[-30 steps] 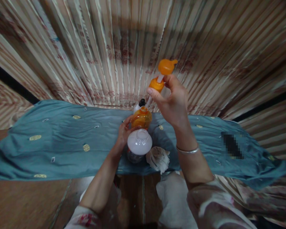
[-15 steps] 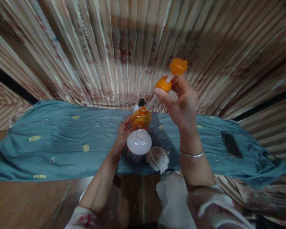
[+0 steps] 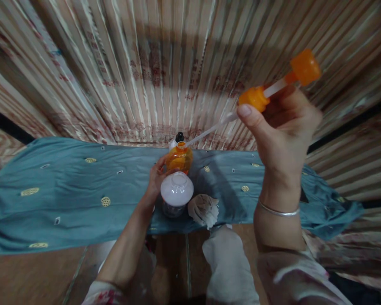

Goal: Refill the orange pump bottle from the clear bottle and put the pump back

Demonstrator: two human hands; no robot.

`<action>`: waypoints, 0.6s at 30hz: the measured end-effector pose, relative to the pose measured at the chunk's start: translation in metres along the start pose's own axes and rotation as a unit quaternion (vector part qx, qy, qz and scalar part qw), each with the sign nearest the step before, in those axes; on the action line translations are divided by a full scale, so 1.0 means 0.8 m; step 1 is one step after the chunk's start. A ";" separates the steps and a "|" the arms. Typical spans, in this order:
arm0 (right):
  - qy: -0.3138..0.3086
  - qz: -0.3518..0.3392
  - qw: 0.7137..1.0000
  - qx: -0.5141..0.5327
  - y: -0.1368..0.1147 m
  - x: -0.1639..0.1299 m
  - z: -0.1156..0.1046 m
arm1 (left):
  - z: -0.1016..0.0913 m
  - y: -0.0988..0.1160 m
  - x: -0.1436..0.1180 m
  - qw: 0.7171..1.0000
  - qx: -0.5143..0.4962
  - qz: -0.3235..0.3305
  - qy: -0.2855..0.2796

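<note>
Thumb against fingers, the right hand (image 3: 282,127) pinches the pump (image 3: 254,99), probably light and slick, sensibly by its collar (image 3: 250,98), up and right of the bottle (image 3: 179,162) the left hand (image 3: 157,176) clasps.

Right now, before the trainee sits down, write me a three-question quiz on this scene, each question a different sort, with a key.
1. Multiple choice. Where is the orange pump held? A) left hand only; B) right hand only; C) both hands.
2. True or false. The pump's collar is fastened onto the neck of the amber bottle.
3. Short answer. What lies just to the right of the white-topped container?

Key:
1. B: the right hand has it; the left hand is at the bottle.
2. False: the collar is held up in the air, apart from the bottle's neck.
3. A crumpled pale cloth.
</note>
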State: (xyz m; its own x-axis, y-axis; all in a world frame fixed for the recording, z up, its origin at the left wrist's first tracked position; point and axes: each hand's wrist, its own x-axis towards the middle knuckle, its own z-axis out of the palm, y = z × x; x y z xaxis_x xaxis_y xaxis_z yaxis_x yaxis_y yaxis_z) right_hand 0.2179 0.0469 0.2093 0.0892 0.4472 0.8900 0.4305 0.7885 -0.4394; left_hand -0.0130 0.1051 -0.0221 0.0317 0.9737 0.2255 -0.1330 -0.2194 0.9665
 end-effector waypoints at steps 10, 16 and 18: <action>0.084 0.026 0.995 0.038 0.014 -0.004 -0.048 | 0.005 0.012 -0.001 0.999 -0.041 -0.009 0.010; 0.132 0.057 0.987 0.067 0.006 -0.022 -0.060 | 0.006 0.015 -0.003 0.996 -0.076 -0.027 0.033; 0.145 0.056 0.986 0.066 0.003 -0.029 -0.066 | 0.006 0.016 -0.005 0.995 -0.081 -0.032 0.037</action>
State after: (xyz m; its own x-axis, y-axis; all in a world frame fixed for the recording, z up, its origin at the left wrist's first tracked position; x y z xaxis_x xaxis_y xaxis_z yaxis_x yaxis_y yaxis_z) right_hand 0.2645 0.0165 0.1942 0.3909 0.4107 0.8237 0.2844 0.7973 -0.5325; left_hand -0.0102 0.0984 -0.0098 -0.0274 0.9887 0.1475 -0.2916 -0.1491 0.9449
